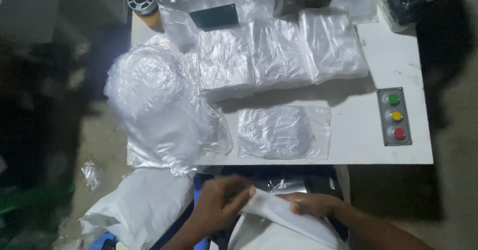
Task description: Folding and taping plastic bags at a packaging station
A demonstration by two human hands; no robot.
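Hands: your left hand point(219, 200) and right hand point(311, 203) are at the bottom centre of the frame, below the edge of the tabletop point(393, 56).
Left grip: closed, the fingers pinch the edge of a white folded piece point(279, 215), probably a bag or cloth.
Right grip: closed on the same white folded piece, the fingers press its right part down, so it seems held flat between both hands.
White folded piece: it lies low in the frame, close to your body, not on the tabletop.
Single clear bag point(284, 132): flat in the lower middle of the tabletop, just above your hands, so easy to reach.
Stacks of clear bags point(279, 53): three packs side by side in the upper centre, further from you.
Loose plastic bundle point(159, 105): at the left, it hangs over the tabletop edge.
Button box point(394, 116): at the right, with green, yellow and red buttons, apart from the bags.
Tape roll point(144, 3): upper left corner.
White sack point(134, 205): lower left, beside your left arm.
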